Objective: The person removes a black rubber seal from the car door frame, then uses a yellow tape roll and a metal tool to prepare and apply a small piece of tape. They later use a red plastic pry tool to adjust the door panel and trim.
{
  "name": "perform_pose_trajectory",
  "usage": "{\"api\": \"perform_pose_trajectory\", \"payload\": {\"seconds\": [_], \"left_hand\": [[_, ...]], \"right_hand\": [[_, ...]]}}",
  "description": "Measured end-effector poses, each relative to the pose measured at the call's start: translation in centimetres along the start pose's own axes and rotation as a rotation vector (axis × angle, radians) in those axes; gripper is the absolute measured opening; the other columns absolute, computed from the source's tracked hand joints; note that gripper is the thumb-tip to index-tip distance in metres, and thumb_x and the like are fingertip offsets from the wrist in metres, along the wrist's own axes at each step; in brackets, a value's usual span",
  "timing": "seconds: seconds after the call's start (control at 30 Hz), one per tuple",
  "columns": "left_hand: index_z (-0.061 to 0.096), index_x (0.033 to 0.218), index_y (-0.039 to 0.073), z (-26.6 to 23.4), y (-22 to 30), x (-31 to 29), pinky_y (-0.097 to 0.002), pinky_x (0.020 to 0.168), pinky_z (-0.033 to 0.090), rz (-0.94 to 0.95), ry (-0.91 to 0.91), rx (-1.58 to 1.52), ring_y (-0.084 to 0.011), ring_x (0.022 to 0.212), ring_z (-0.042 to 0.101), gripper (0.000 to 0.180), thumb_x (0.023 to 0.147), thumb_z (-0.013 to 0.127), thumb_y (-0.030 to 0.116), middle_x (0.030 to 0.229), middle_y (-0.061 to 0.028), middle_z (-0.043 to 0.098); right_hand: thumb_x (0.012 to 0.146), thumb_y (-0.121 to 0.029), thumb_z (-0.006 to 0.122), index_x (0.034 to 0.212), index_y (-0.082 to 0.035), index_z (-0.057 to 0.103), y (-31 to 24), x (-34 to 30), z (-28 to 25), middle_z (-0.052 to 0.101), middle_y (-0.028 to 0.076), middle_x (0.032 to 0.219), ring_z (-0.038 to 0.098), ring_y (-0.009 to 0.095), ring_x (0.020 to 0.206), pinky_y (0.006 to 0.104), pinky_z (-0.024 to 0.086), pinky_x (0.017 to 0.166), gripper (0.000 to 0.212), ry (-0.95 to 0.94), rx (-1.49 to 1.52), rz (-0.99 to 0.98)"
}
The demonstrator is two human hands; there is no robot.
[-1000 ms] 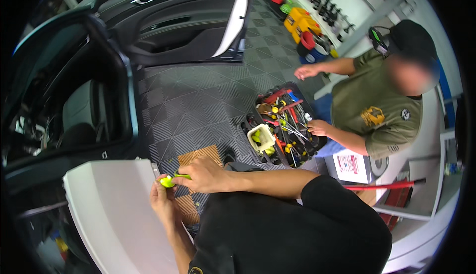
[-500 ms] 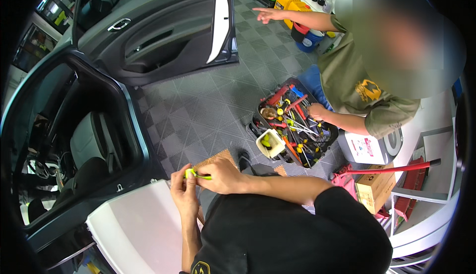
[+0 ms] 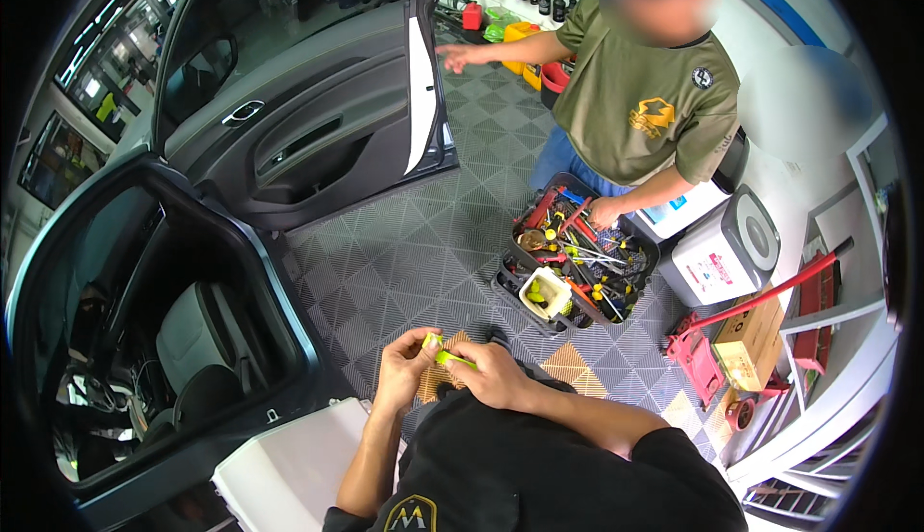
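In front of my chest, both my hands are closed on a small bright yellow-green thing [image 3: 455,359], whose kind I cannot make out. My left hand [image 3: 402,367] pinches its upper end between thumb and fingers. Around its lower end curl the fingers of my right hand [image 3: 493,372]. My fingers hide part of it, so I cannot tell whether it is one piece or two. Just beyond my hands, on the floor, a black tool box [image 3: 630,306] holds several screwdrivers, pliers and other tools. A cream square tub [image 3: 546,293] with yellow-green pieces inside sits at its near left corner.
A co-worker [image 3: 640,99] stands beyond the tool box, one hand in it, the other arm stretched left. At left are an open car door [image 3: 318,138] and a car seat [image 3: 197,340]. A white panel [image 3: 289,465] lies beside me; a red floor jack [image 3: 695,364] stands right.
The view has shifted, showing more of the co-worker and the car door. My hands remain together on the yellow-green thing, more of which now shows. The co-worker's arm is still stretched out.
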State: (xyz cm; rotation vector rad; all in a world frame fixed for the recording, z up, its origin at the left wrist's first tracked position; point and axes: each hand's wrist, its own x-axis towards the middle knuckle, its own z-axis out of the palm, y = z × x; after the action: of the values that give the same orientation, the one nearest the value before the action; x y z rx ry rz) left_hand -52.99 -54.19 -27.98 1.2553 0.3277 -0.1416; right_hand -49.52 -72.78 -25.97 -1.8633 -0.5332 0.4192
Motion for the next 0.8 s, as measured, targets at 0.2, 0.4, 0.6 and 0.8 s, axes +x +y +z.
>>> {"api": "perform_pose_trajectory", "payload": {"seconds": [0.2, 0.4, 0.6, 0.8], "left_hand": [[0.068, 0.109, -0.005, -0.7, -1.6, -1.6, -0.0243, 0.063, 0.047, 0.212, 0.233, 0.360, -0.0072, 0.072, 0.058, 0.021, 0.101, 0.069, 0.015, 0.086, -0.0025, 0.068], [0.070, 0.106, -0.003, -0.5, -0.1, -4.5, -0.0354, 0.064, 0.052, 0.365, 0.117, 0.709, -0.0227, 0.071, 0.067, 0.020, 0.104, 0.059, 0.014, 0.087, -0.0169, 0.070], [0.072, 0.114, 0.000, 0.3, -0.8, -5.6, -0.0301, 0.066, 0.051, 0.192, -0.002, 0.585, -0.0154, 0.070, 0.060, 0.026, 0.106, 0.058, 0.021, 0.089, -0.0068, 0.060], [0.069, 0.122, 0.000, 1.9, -2.5, -5.8, -0.0228, 0.063, 0.048, 0.272, 0.098, 0.429, -0.0078, 0.073, 0.058, 0.027, 0.102, 0.066, 0.018, 0.092, -0.0028, 0.061]], "right_hand": [[0.098, -0.032, 0.064, 0.089, -0.007, 0.064, -0.2, -2.0, 3.3, 0.064, 0.014, 0.064, 0.064, 0.038, 0.063, 0.0489, 0.046, 0.065, 0.026, 0.129, -0.367, -0.136], [0.096, -0.036, 0.067, 0.081, -0.011, 0.065, 1.5, -2.9, 4.9, 0.063, 0.012, 0.063, 0.063, 0.038, 0.062, 0.0491, 0.047, 0.070, 0.029, 0.154, -0.319, -0.012], [0.094, -0.041, 0.070, 0.087, -0.007, 0.069, 2.2, -4.4, 3.5, 0.065, 0.016, 0.068, 0.066, 0.039, 0.068, 0.0459, 0.049, 0.060, 0.035, 0.107, -0.224, -0.051], [0.094, -0.039, 0.074, 0.092, -0.006, 0.071, 3.4, -3.8, 1.3, 0.067, 0.014, 0.072, 0.065, 0.029, 0.064, 0.0403, 0.049, 0.059, 0.034, -0.027, -0.029, -0.032]]}}
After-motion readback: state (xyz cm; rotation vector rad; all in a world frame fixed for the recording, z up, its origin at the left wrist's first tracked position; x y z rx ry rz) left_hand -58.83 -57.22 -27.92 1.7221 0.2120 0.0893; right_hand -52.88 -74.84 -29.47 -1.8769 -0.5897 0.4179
